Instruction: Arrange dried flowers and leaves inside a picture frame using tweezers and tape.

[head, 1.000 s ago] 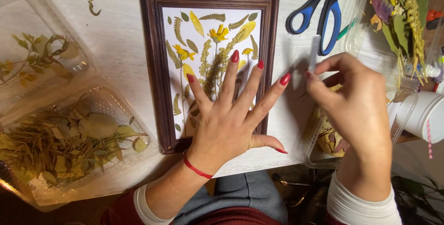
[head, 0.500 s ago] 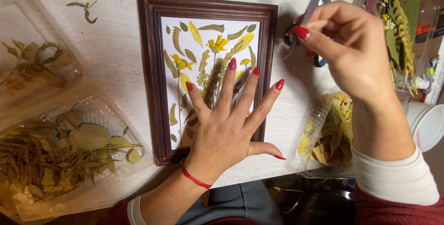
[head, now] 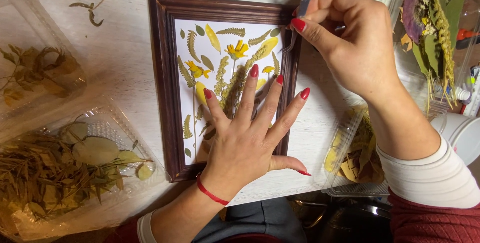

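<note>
Dark-brown wooden picture frame (head: pixel 167 88) lies centred on the white table (head: pixel 120 33), filled with pressed yellow flowers and green ferns. Left hand (head: pixel 245 143) presses it flat, fingers spread; right hand (head: pixel 350 48) pinches metal tweezers (head: pixel 300 13) at two o'clock.

Warm, fairly bright light falls from above on the white worktop (head: pixel 125 38), throwing soft shadows beside the hands. Glare glints on the clear plastic trays (head: pixel 30 18) at left. Centre is sharp; the near edge sinks into dim shadow.
</note>
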